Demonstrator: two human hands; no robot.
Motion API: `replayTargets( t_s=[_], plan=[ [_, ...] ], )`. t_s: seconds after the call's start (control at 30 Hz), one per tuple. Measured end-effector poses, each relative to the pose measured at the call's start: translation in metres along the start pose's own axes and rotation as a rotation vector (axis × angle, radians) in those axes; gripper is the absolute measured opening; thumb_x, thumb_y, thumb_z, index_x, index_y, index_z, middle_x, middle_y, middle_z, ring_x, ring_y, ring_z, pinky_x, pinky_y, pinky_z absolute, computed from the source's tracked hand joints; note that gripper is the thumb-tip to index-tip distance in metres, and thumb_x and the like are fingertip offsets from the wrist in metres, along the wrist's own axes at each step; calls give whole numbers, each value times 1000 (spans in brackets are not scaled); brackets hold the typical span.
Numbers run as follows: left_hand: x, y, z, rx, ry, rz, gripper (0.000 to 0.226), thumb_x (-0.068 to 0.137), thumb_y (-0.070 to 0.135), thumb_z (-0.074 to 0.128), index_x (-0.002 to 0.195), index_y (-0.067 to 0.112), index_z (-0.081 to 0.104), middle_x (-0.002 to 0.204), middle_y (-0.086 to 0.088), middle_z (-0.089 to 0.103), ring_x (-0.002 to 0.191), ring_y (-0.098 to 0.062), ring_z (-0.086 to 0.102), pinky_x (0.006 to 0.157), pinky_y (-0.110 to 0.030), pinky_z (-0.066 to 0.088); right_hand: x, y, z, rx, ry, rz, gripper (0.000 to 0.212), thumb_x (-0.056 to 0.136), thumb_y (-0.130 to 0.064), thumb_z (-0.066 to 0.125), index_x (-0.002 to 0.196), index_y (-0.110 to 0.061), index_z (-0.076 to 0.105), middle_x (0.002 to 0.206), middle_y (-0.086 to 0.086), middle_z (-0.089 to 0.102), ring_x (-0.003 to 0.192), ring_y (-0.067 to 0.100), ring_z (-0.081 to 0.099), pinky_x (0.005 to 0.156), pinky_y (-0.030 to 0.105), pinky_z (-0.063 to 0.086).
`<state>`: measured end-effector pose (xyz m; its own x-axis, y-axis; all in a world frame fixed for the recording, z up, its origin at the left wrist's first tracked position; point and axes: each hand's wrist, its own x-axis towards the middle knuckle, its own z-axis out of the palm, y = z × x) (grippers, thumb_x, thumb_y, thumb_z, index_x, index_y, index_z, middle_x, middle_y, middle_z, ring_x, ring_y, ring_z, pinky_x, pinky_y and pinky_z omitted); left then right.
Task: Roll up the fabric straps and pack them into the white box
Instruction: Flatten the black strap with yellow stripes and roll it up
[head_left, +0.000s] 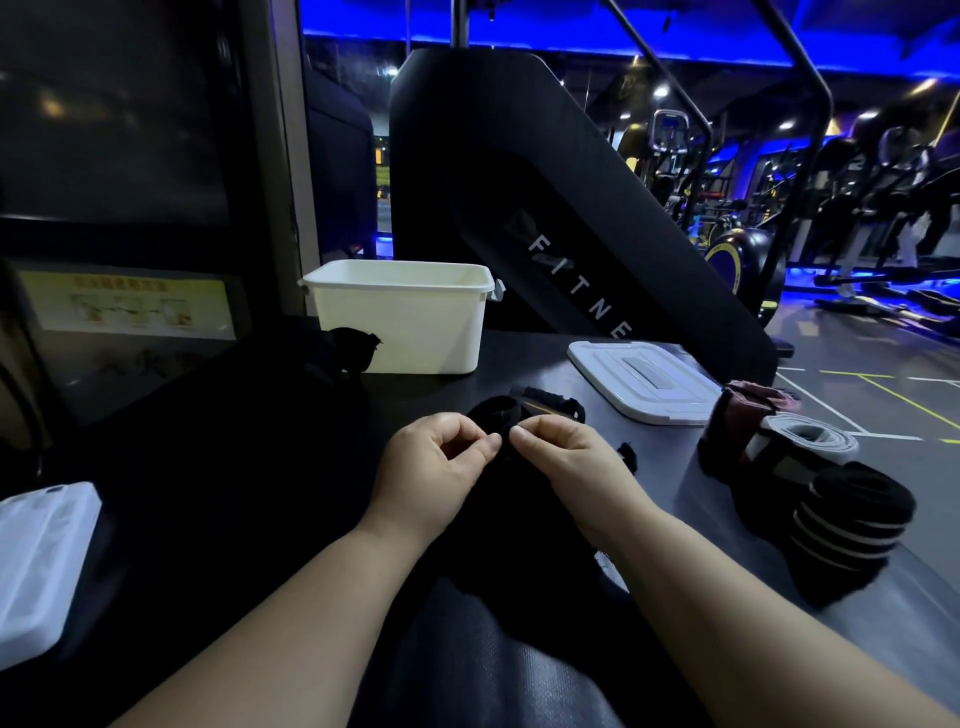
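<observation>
Black strap (501, 413) lies mid-table, its length seemingly running back toward us; our left hand (434, 462) and right hand (566, 457) pinch its far end, fingers curled, equally near; the white box (400, 322) stands beyond.

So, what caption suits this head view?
The left hand and right hand pinch a black strap before the open white box.

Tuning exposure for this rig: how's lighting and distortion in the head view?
Head view: dim, blue glow behind; the black strap pinched by the left hand and right hand melts into the dark table; the white box reads clearly; wide-angle bending at the edges.
</observation>
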<state>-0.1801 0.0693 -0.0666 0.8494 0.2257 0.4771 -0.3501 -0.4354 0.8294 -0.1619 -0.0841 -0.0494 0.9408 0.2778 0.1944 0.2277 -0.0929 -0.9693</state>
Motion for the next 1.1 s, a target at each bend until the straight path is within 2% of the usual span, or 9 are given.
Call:
replayTargets(
  t_s=[0.17,0.3,0.47,0.57,0.67,0.83,0.9,1.0,1.1],
  plan=[
    [2,-4,0,-135,22,-81,18,87,16,70,70,13,66,63,3,62,61,-10,55,64,-29,47,-2,2,-5,-17,-90,-60,8,88,-19,69,91,-26,70,79,-9,69,75,5,63,74,23,49],
    [6,-9,-4,-199,101,-146,16,91,22,65,76,17,66,70,2,65,69,-16,59,71,-37,50,-6,-1,-12,-154,-192,-83,38,77,-17,80,108,-35,66,106,-11,72,101,4,67,92,24,52],
    [7,-7,-8,-225,143,-144,20,94,28,60,76,20,64,68,5,62,70,-13,58,71,-36,49,-9,-4,-13,-416,-131,-169,20,90,-33,66,109,-37,68,98,-21,70,94,-10,63,81,8,45],
    [8,-5,-10,-319,165,-169,20,97,26,55,81,18,63,73,0,60,74,-15,56,71,-35,48,-10,-5,-16,-465,-212,-174,21,94,-32,60,113,-35,69,103,-20,69,99,-9,61,85,9,45],
    [8,-5,-11,-378,161,-180,19,100,26,50,87,18,62,80,-3,59,78,-14,55,71,-27,47,-8,-4,-20,-596,-225,-207,25,98,-33,53,119,-35,67,107,-22,63,104,-11,55,90,7,39],
    [12,-10,-15,-386,185,-137,26,101,25,48,77,27,58,71,6,48,73,-11,43,71,-31,39,-5,-2,-26,-637,-233,-195,28,98,-28,55,123,-28,65,97,-28,56,94,-21,50,84,1,34],
    [11,-8,-15,-380,187,-121,27,102,22,45,77,26,56,69,6,44,70,-9,40,69,-28,37,-3,1,-28,-690,-236,-225,26,95,-28,60,119,-24,68,95,-21,57,93,-13,53,84,3,34],
    [10,-4,-16,-351,205,-96,24,102,19,44,79,22,53,69,6,41,67,-7,38,66,-25,36,-1,1,-32,-671,-184,-283,6,91,-24,66,93,-24,72,90,-12,61,86,-3,56,79,12,39],
    [11,-4,-18,-270,229,-44,23,101,18,45,79,23,52,68,6,41,63,-7,37,64,-25,36,-3,-3,-36,-513,-97,-281,21,92,-22,65,75,-35,63,79,-18,59,77,-5,55,72,9,37]
  ],
)
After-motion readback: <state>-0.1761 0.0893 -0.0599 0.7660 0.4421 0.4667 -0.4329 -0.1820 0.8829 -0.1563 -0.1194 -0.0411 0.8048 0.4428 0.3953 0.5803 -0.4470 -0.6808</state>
